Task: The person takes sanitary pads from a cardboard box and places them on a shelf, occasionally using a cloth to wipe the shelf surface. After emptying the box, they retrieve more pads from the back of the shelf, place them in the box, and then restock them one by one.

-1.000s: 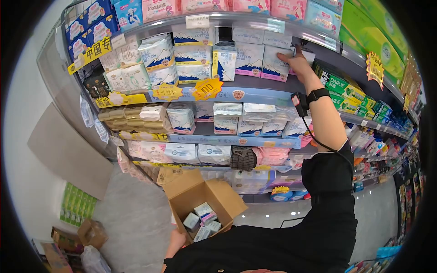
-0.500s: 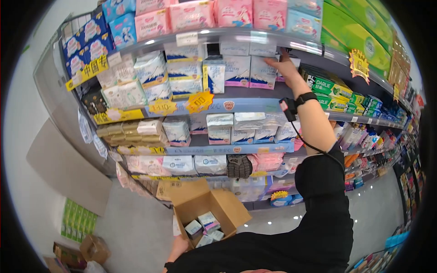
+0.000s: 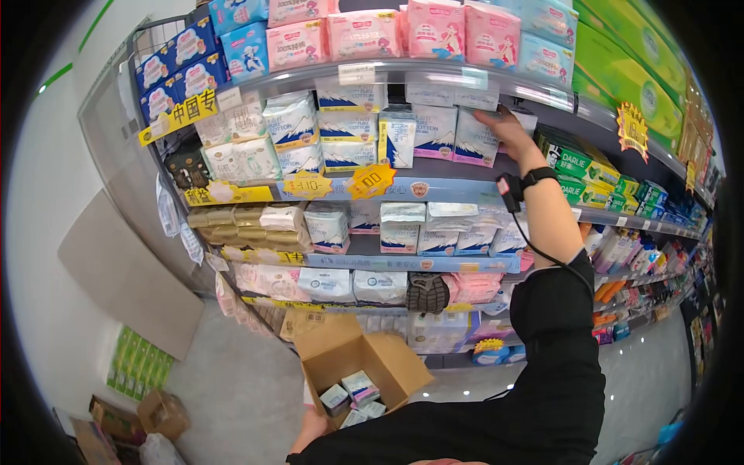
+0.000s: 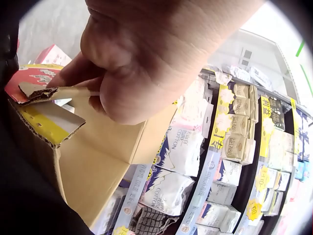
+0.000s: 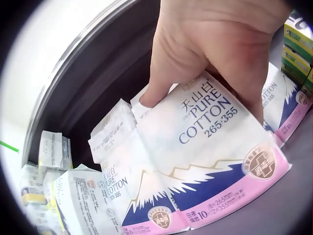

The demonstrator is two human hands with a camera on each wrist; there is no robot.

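Observation:
My right hand [image 3: 510,133] reaches to the upper shelf and grips a white sanitary pad pack [image 5: 205,142] with a blue mountain print and pink base. In the right wrist view the thumb lies over its upper left edge and the fingers go down its right side. A matching pack stands against its left. Low down, my left hand [image 3: 311,425] holds the edge of an open cardboard box [image 3: 332,353]. The left wrist view shows the thumb and fingers pinching a cardboard flap [image 4: 78,93]. Several small pad packs [image 3: 360,387] lie inside the box.
Pink and blue packs [image 3: 364,35] fill the shelf above, behind a rounded shelf edge [image 3: 310,81]. Green toothpaste boxes [image 3: 585,167] stand right of my right hand. Shelves below hold more packs [image 3: 403,229]. Cartons [image 3: 161,413] sit on the floor at the left.
The head view has shifted slightly, moving the shelves within the frame. My right hand stays on the same pack, and my left hand keeps hold of the box.

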